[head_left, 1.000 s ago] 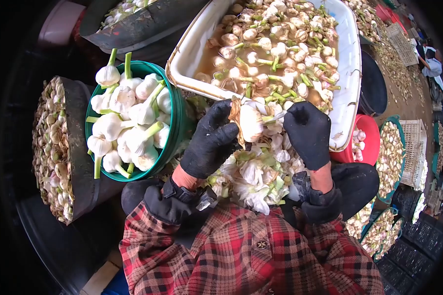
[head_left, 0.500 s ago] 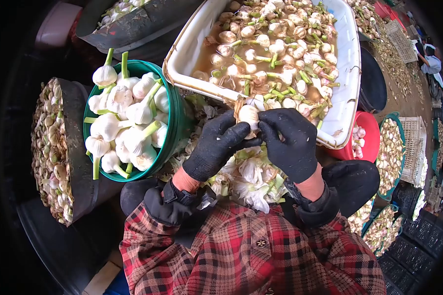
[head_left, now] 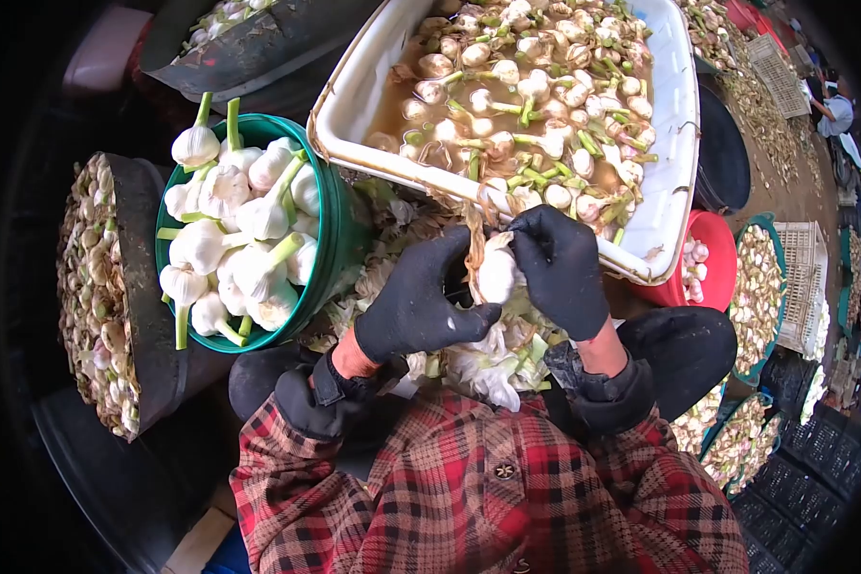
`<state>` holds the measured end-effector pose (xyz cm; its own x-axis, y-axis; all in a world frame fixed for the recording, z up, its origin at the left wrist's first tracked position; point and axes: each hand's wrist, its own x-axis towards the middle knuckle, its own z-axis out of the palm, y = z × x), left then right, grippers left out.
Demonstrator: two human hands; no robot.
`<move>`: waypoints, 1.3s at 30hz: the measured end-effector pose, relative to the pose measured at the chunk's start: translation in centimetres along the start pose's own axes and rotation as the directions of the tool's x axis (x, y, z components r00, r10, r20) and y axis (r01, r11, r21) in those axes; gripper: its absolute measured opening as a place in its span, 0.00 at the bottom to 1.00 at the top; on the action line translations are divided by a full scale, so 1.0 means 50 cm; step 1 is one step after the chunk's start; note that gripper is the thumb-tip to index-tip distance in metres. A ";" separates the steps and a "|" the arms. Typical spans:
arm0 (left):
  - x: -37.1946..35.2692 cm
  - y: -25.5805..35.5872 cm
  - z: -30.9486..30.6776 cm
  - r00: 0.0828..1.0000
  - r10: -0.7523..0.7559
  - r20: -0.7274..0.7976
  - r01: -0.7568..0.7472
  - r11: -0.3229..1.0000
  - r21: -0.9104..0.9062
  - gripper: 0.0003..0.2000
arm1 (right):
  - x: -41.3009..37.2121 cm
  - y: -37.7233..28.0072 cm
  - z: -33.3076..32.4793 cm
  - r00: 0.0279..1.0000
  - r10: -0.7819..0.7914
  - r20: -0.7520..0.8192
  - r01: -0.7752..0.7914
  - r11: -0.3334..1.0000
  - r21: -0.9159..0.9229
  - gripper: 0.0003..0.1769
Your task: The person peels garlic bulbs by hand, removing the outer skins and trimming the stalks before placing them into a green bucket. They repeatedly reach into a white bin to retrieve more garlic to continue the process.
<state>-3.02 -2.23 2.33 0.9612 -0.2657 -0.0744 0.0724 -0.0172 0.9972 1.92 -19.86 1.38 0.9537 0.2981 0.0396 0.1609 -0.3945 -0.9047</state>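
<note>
Between my black-gloved hands is one garlic bulb (head_left: 496, 274), white, with a brown strip of skin (head_left: 474, 251) hanging at its left side. My left hand (head_left: 421, 295) is wrapped round the bulb's left and lower side. The fingertips of my right hand (head_left: 562, 268) pinch at its upper right. Loose pale peelings (head_left: 488, 368) are heaped below, by my lap. Behind the hands a white tub (head_left: 392, 165) holds brownish water and many unpeeled bulbs. At the left, a green bucket (head_left: 333, 239) is full of clean white bulbs with green stems.
A dark container (head_left: 148, 277) of garlic stands far left, another (head_left: 258, 48) at the upper left. To the right are a red bowl (head_left: 722, 258) with bulbs, a black tub (head_left: 722, 163), cream crates (head_left: 799, 277) and green-rimmed baskets of garlic. Another person (head_left: 835, 113) is at the far upper right.
The bulb has moved lower and now shows a whiter surface, with brown skin pulled to its left. My left hand has opened wider around it. The distant person has shifted slightly.
</note>
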 end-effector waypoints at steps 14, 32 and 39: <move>-0.015 0.020 -0.039 0.990 -0.121 -0.079 0.110 0.275 0.955 0.24 | -0.018 -0.008 -0.019 0.953 -0.228 -0.198 0.193 0.965 -0.179 0.05; -0.009 -0.037 0.012 0.994 -0.100 -0.039 0.085 0.956 -0.281 0.26 | -0.023 0.012 0.018 0.991 0.107 -0.080 -0.101 0.992 0.080 0.06; -0.009 -0.063 0.000 0.998 0.013 -0.053 -0.028 0.952 -0.304 0.23 | -0.029 0.045 0.018 0.998 0.042 -0.047 -0.039 0.998 0.058 0.07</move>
<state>-3.70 -2.06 -0.80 0.9749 -0.2140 -0.0618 0.1226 0.2841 0.9509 0.65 -20.39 -1.12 0.9706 0.2398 0.0219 0.1086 -0.3545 -0.9287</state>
